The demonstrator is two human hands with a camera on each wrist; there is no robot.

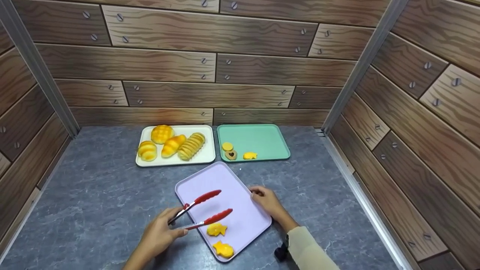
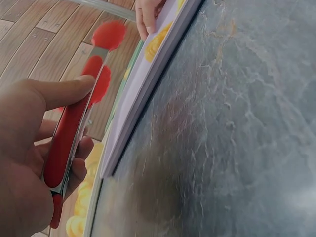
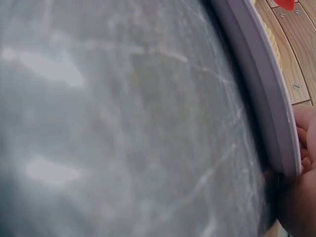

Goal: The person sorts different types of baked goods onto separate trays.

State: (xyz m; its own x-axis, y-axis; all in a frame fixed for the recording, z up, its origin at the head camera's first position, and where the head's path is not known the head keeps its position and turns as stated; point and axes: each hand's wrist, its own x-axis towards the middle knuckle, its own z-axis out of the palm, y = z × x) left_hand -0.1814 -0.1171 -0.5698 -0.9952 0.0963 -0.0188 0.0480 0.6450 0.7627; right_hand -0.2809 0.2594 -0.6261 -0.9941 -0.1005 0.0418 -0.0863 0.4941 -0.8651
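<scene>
My left hand [image 1: 157, 232] holds red-tipped metal tongs [image 1: 216, 217], thumb on one red handle and fingers behind the other, as the left wrist view shows. The tongs' arms are spread above a lilac tray [image 1: 245, 221], which lies at a slant. Two yellow fish-shaped pieces [image 1: 216, 229] rest near its front left edge, just beyond and below the lower tong tip. At the tray's right edge my right hand [image 1: 268, 202] grips the rim. In the right wrist view its curled fingers [image 3: 305, 143] show at the rim, partly cut off by the frame.
At the back left a white tray [image 1: 207, 152] carries several toy breads [image 1: 173, 145]. Beside it a green tray [image 1: 258, 138] bears a round yellow piece [image 1: 227, 146], a heart-marked cookie [image 1: 231, 155] and a yellow fish [image 1: 250, 155]. Wood-patterned walls [image 1: 210, 67] enclose the grey tabletop [image 1: 93, 195].
</scene>
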